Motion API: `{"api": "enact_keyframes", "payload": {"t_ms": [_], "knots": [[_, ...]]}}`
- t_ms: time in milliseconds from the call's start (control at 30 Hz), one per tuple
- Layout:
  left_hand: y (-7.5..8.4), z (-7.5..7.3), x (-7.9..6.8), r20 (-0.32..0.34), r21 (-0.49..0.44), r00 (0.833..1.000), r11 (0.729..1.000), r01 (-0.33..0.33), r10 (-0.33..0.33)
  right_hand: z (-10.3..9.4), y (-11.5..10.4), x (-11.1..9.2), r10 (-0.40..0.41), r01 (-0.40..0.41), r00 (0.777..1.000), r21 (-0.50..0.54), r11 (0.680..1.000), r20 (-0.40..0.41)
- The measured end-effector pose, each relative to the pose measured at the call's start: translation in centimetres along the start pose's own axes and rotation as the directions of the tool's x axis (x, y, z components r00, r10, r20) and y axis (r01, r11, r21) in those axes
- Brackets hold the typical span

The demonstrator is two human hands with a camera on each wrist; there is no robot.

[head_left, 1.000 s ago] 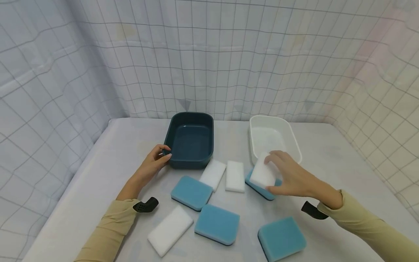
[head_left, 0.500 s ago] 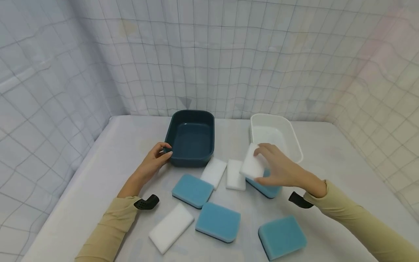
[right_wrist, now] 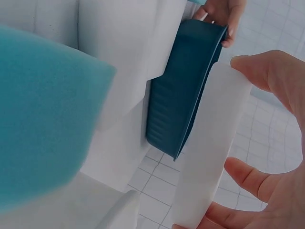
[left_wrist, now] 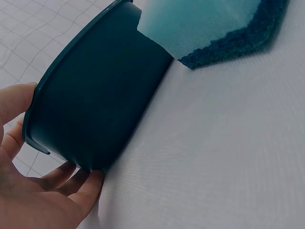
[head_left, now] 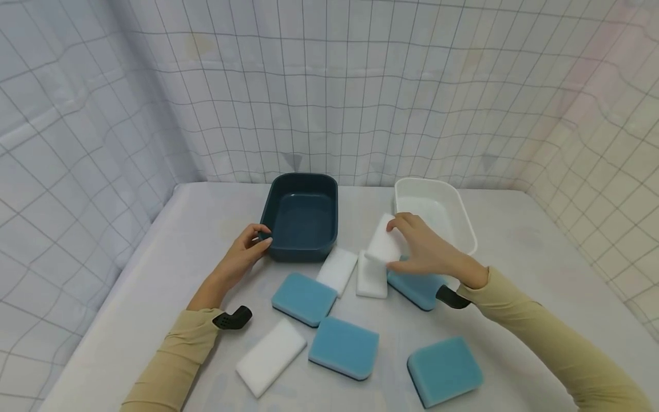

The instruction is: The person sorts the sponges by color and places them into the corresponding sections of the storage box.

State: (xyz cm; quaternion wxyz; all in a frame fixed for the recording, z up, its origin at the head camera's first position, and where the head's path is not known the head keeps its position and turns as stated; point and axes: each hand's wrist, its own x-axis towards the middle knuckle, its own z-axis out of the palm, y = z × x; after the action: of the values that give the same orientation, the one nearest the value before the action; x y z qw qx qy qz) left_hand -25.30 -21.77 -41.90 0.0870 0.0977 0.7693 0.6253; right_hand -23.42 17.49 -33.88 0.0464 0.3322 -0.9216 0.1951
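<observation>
White sponge [head_left: 383, 243], long axis slanting away

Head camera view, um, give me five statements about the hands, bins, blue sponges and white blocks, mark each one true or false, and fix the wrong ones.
1. The right hand holds a white block. True.
2. The left hand grips the white bin. False: the left hand grips the dark bin.
3. Four blue sponges lie on the table. True.
4. The white bin stands to the right of the dark bin. True.
5. Besides the held one, only one white block lies on the table. False: three white blocks lie there.
</observation>
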Motion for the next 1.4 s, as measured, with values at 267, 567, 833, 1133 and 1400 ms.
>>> {"api": "enact_keyframes", "payload": {"t_ms": [267, 567, 833, 1133, 1400], "knots": [[0.1, 0.0, 0.1, 0.012, -0.029, 1.0, 0.999, 0.012, -0.012, 0.3, -0.2, 1.5, 0.005, -0.005, 1.0, 0.001, 1.0, -0.01], [0.0, 0.1, 0.1, 0.02, -0.05, 1.0, 0.999, 0.018, -0.017, 0.9, -0.5, 3.2, -0.006, 0.006, 1.0, 0.017, 1.0, -0.003], [-0.1, 0.0, 0.1, -0.002, -0.034, 1.0, 0.999, 0.031, -0.031, 1.2, -0.3, 4.5, -0.05, 0.051, 0.999, 0.022, 0.998, -0.011], [-0.2, 0.0, 0.3, -0.003, -0.039, 0.999, 0.999, 0.032, -0.032, 1.6, -0.4, 6.1, -0.065, 0.065, 0.998, 0.028, 0.997, -0.005], [-0.1, 0.1, 0.2, -0.008, -0.045, 1.0, 0.999, 0.028, -0.029, 1.9, -0.7, 7.6, -0.126, 0.126, 0.992, 0.01, 0.992, 0.003]]}}
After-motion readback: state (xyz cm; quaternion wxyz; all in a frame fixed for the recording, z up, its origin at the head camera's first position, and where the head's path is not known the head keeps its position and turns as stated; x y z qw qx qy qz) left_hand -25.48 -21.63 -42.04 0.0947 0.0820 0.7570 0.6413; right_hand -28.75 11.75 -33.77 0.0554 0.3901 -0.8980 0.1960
